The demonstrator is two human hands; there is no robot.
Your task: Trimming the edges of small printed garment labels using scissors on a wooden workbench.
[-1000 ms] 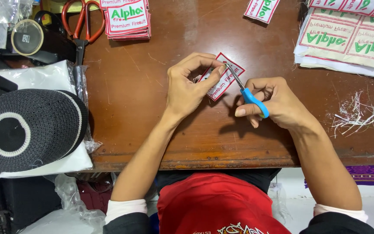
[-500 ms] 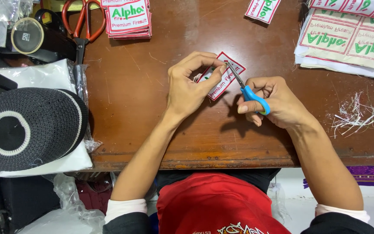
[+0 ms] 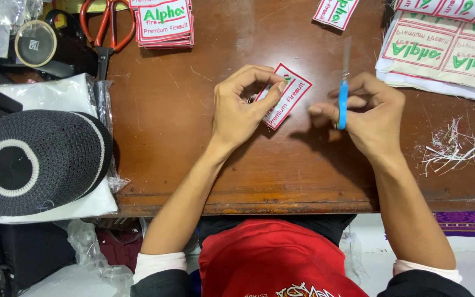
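The embroidered patch lies pinched at its lower edge in the left hand, flat on the wooden table. Just right of the patch, the right hand grips blue-handled snips — blades up, clear of the cloth — a pause between cuts, judging by the thread trimmings further right; the next snip calls for lowering the blades to the patch's edge.

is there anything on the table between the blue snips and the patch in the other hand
Nothing visible. The left hand pinches the white and red patch against the brown table. The right hand holds the blue snips upright just to its right. Only bare tabletop shows in the gap between them.
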